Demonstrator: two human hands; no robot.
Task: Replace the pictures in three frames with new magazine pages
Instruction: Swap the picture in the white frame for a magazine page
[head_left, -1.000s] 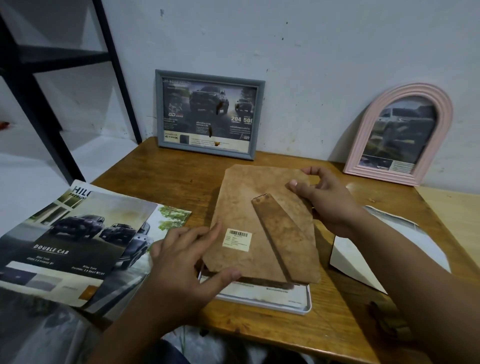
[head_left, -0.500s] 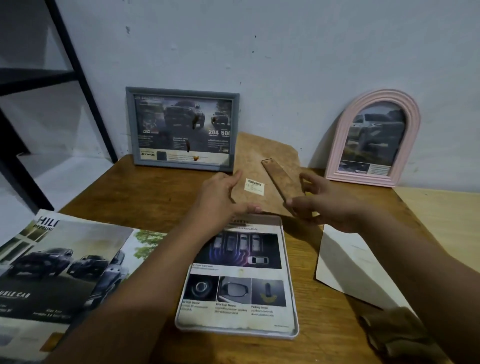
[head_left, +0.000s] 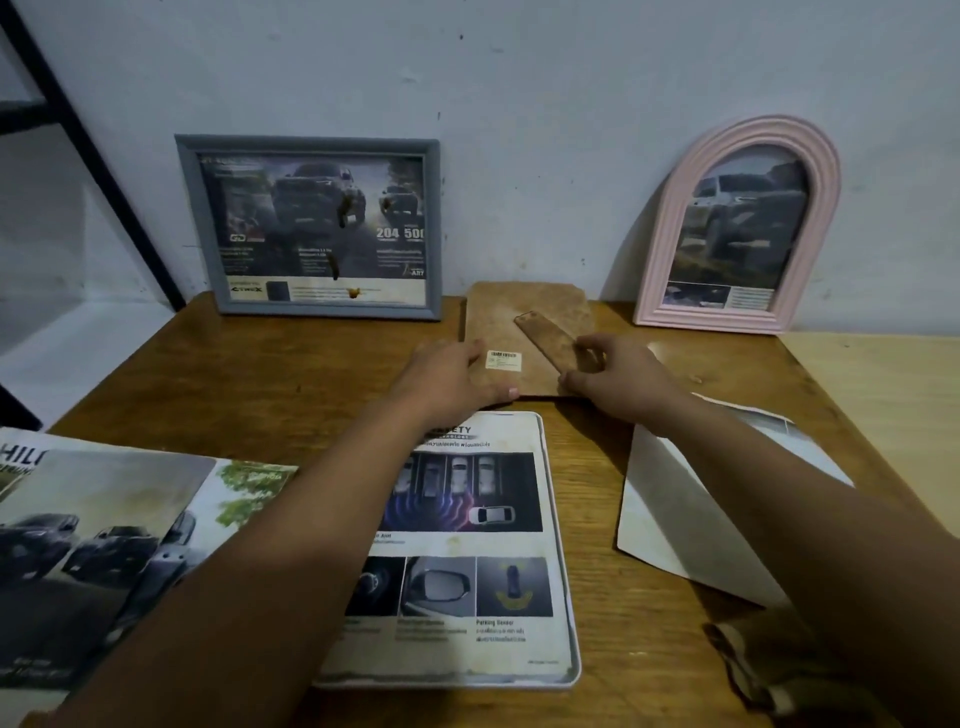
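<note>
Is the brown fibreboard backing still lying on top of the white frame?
No, the brown fibreboard backing lies on the wooden table beyond the white frame.

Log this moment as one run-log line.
backing board flat at table rear | left hand and right hand hold it | white frame open, page showing
</note>
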